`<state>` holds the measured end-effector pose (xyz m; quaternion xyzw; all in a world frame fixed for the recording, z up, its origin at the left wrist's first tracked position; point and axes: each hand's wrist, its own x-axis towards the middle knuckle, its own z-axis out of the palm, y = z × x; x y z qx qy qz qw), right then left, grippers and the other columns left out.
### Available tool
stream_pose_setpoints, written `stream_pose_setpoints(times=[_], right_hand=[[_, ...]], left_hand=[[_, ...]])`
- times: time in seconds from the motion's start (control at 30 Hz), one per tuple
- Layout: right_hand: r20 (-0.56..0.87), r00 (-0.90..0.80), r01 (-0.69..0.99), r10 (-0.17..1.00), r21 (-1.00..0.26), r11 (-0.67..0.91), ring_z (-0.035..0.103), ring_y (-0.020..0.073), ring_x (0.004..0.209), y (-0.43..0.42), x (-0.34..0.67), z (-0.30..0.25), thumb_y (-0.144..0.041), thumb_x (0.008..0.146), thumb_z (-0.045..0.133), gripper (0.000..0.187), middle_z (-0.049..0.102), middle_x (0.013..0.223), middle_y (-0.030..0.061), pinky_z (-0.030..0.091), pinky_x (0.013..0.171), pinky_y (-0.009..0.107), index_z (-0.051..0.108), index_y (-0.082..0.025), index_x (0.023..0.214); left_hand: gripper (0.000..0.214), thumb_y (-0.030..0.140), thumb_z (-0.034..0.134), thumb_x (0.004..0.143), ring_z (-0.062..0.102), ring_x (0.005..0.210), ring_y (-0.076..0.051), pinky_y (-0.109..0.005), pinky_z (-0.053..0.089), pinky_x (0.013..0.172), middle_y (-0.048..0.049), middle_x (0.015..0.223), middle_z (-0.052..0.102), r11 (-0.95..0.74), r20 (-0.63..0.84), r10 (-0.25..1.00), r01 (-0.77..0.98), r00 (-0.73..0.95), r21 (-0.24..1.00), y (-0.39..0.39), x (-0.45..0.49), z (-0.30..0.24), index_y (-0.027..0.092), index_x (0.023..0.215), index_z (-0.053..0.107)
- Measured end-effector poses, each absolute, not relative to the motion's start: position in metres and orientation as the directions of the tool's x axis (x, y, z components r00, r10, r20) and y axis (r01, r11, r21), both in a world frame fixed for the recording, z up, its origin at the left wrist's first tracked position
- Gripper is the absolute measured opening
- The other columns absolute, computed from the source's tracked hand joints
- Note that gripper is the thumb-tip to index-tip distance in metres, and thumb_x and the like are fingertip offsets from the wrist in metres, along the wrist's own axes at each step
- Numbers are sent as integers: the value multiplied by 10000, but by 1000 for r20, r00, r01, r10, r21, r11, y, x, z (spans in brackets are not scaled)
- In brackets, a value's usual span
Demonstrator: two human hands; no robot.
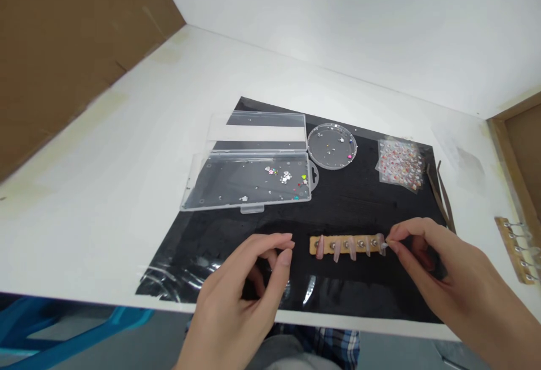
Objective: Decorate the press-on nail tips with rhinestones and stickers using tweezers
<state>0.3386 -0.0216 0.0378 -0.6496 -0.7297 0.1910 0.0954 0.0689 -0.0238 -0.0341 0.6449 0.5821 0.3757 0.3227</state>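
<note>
A wooden nail display stand (328, 245) lies on the black sheet, with several pinkish false nails (352, 249) mounted across it on metal studs. My right hand (439, 268) is at the stand's right end, thumb and index finger pinched beside the last nail. A tiny pale piece shows at those fingertips, too small to name. To the left of the stand, my left hand (249, 285) hovers with curved fingers and a gap between thumb and index finger, holding nothing. Beyond the hands is an open clear plastic case (228, 187) with small charms (286, 177) scattered inside.
A round clear dish (332, 161) with a few charms touches the case. Nail sticker sheets (400, 161) lie at the right, near dark tweezers (443, 195). Another wooden stand (514, 250) is at the far right. Cardboard (80, 43) rises at the left, with a blue chair (76, 328) below.
</note>
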Motion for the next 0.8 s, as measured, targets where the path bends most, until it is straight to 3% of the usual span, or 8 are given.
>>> stream_pose_setpoints(times=[0.47,0.8], right_hand=[[-119,-173,899,978,-425,107,505,116,502,-28,339,40,-399,1071,569,136,550,641,-70,398,451,216,661,-310,1025],[-105,-161,902,981,-419,103,568,125,510,-22,336,41,-407,1060,541,190,618,676,-45,414,456,238,676,-308,970]], left_hand=[[118,237,591,1047,555,520,-34,-110,477,503,60,855,717,-120,110,993,508,49,853,-24,68,-35,281,1113,678],[116,248,596,1042,561,519,-39,-117,484,502,55,853,727,-103,96,995,517,39,850,-25,68,-34,281,1107,686]])
